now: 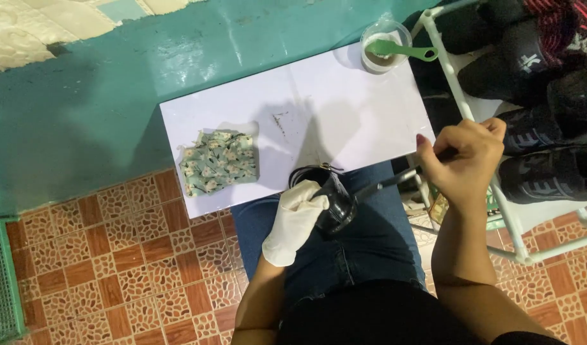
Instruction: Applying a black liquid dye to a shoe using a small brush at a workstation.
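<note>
My left hand (298, 214), in a white glove, grips a small shiny black object (336, 203) over my lap, just below the near edge of a white board (344, 108). My right hand (463, 160), bare, holds a thin dark-handled tool (386, 182) whose tip reaches into the black object. A folded green floral cloth (218, 161) lies on the left part of the board. At the board's far right corner stands a clear plastic cup (384, 48) with brownish content and a green spoon (402, 49) across it.
A white metal rack (463, 108) with several black shoes (542, 134) stands to the right. A teal wall (82, 102) is at the far side. Patterned brown floor tiles (127, 268) lie to the left, with a green basket (2, 281) at the left edge.
</note>
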